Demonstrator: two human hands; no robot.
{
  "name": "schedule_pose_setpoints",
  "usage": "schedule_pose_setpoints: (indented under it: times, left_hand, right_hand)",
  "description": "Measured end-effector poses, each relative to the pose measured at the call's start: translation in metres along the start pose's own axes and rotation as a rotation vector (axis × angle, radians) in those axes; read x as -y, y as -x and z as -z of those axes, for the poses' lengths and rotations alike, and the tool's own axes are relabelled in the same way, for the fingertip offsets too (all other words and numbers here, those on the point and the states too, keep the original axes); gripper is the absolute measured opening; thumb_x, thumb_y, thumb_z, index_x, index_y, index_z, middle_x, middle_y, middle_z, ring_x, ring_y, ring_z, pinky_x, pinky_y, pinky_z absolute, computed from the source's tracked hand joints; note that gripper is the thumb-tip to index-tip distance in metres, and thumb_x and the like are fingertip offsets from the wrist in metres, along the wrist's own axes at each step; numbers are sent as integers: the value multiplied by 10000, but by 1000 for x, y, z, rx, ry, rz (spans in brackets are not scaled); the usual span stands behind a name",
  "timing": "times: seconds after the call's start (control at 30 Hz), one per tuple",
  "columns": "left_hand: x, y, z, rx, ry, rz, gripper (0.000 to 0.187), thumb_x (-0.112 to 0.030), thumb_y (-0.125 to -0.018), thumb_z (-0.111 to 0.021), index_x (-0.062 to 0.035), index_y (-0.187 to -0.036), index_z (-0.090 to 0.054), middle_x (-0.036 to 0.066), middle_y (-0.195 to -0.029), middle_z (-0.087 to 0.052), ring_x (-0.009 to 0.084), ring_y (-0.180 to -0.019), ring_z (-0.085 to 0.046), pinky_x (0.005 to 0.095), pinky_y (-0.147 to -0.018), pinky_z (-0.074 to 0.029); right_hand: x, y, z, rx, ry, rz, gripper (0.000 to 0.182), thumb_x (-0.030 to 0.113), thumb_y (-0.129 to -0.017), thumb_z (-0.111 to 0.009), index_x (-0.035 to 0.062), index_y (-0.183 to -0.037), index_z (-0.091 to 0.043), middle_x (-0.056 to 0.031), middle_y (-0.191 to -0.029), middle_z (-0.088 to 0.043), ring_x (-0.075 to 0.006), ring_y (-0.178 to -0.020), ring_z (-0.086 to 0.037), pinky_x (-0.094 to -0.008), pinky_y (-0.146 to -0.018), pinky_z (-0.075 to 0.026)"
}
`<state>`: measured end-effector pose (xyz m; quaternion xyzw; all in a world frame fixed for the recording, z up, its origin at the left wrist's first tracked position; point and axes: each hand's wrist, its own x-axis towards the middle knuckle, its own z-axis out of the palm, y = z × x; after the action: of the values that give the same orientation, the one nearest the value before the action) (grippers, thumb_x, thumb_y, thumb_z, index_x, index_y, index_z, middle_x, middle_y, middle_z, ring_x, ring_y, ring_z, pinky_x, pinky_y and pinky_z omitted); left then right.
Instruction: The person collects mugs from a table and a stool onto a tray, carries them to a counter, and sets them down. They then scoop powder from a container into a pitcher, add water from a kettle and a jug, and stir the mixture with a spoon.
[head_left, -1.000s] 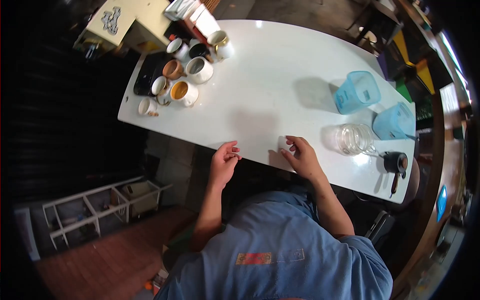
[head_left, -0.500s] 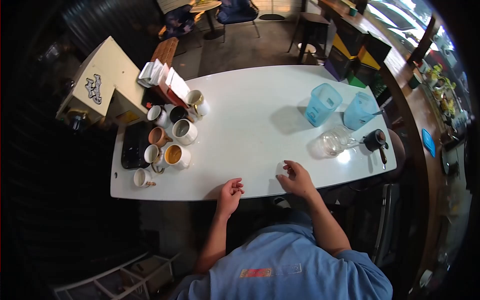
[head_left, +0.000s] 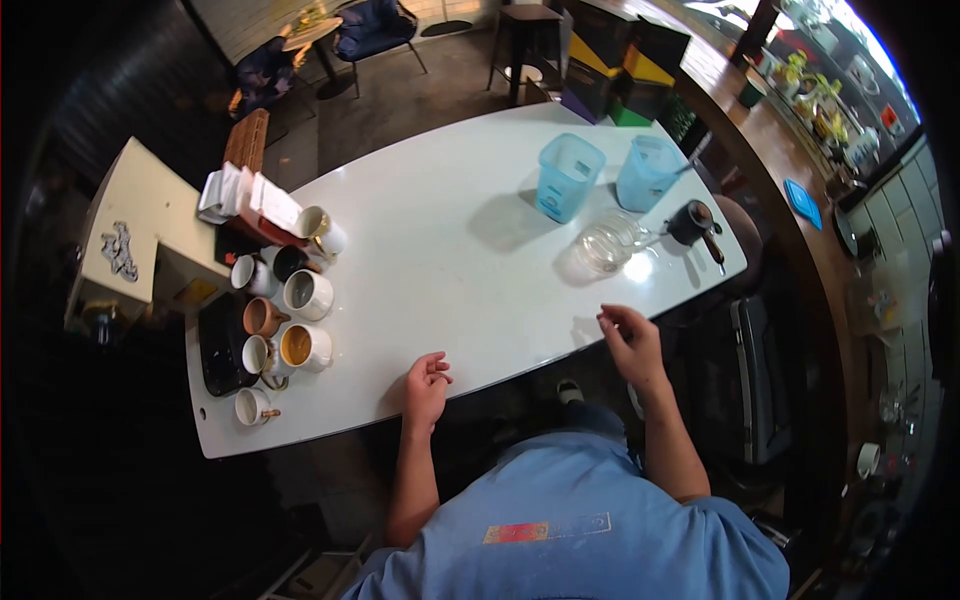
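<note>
My left hand (head_left: 427,388) hovers at the front edge of the white table (head_left: 430,250), its fingers loosely bent and apart, holding nothing. Over to the right, my right hand (head_left: 633,345) is raised by the same edge, thumb and fingers parted around nothing. Closest to it is a clear glass jug (head_left: 605,243) lying near a black long-handled pot (head_left: 690,222). Behind them stand two translucent blue pitchers (head_left: 568,180), (head_left: 646,172). At the left end are several mugs, among them a white mug with brown inside (head_left: 306,347) and a terracotta cup (head_left: 262,316).
A black tray (head_left: 222,350) lies beside the mugs. Past it stands a cream box-like cabinet (head_left: 150,215), with a holder of papers (head_left: 260,205) next to it. Dark coloured boxes (head_left: 620,65) stand beyond the far right corner. A wooden counter (head_left: 780,170) runs along the right.
The view has turned right, so the table appears tilted and shifted left. My right hand has moved rightward, away from my left hand. Both hands stay without anything in them.
</note>
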<state>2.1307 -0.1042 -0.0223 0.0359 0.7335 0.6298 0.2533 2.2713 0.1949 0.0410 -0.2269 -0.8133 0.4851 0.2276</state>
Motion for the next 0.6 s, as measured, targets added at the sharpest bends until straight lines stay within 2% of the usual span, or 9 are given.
schedule_pose_setpoints:
  times: [0.07, 0.2, 0.27, 0.37, 0.47, 0.57, 0.6]
  left_hand:
    - [-12, -4, -13, 15, -1, -14, 412, 108, -755, -452, 50, -1156, -524, 112, -991, -573, 144, -824, -590, 252, -766, -483]
    - [-38, -19, -51, 53, 19, -37, 395, 123, -788, -430, 48, -1165, -520, 110, -980, -571, 129, -797, -587, 236, -743, -478]
    - [-52, -27, -73, 88, -22, -42, 398, 122, -788, -433, 47, -1170, -519, 105, -982, -570, 128, -795, -586, 235, -742, -478]
    - [-65, -39, -107, 66, -27, -43, 408, 121, -786, -428, 42, -1176, -519, 103, -994, -568, 128, -791, -585, 238, -751, -477]
    - [-78, -49, -147, 19, -46, -17, 422, 112, -774, -430, 35, -1179, -521, 102, -1002, -567, 124, -797, -584, 246, -761, -477]
    - [-88, -56, -191, 27, -27, -56, 368, 49, -815, -497, 29, -1182, -522, 91, -993, -569, 113, -790, -578, 241, -749, -471]
    - [-92, -59, -208, 23, -23, -44, 351, -22, -838, -546, 25, -1185, -521, 85, -986, -570, 108, -784, -574, 237, -737, -466]
  right_hand:
    - [-1, -8, 16, -59, 13, 32, 219, 82, -843, -641, -9, -1042, -645, -109, -886, -690, -150, -801, -644, -262, -719, -491]
    - [-21, -31, 48, -183, -22, 70, 215, 66, -845, -637, -10, -1046, -647, -95, -866, -685, -126, -791, -634, -255, -714, -492]
    - [-36, -46, 65, -207, -54, 88, 218, 62, -845, -639, -9, -1051, -645, -79, -861, -675, -99, -755, -614, -234, -669, -475]
    - [-57, -74, 94, -337, -83, 106, 229, 68, -852, -639, 17, -1076, -643, -11, -828, -626, -49, -673, -531, -192, -575, -391]
    - [-77, -108, 125, -394, -91, 141, 233, 61, -851, -641, 25, -1081, -643, 6, -811, -608, -35, -658, -505, -181, -564, -373]
    - [-81, -132, 156, -337, -138, 122, 234, 65, -877, -625, 8, -1103, -620, 20, -827, -583, -24, -683, -496, -169, -581, -372]
    - [-86, -142, 164, -330, -153, 138, 231, 64, -877, -624, 10, -1102, -621, 21, -826, -583, -22, -677, -493, -169, -571, -365]
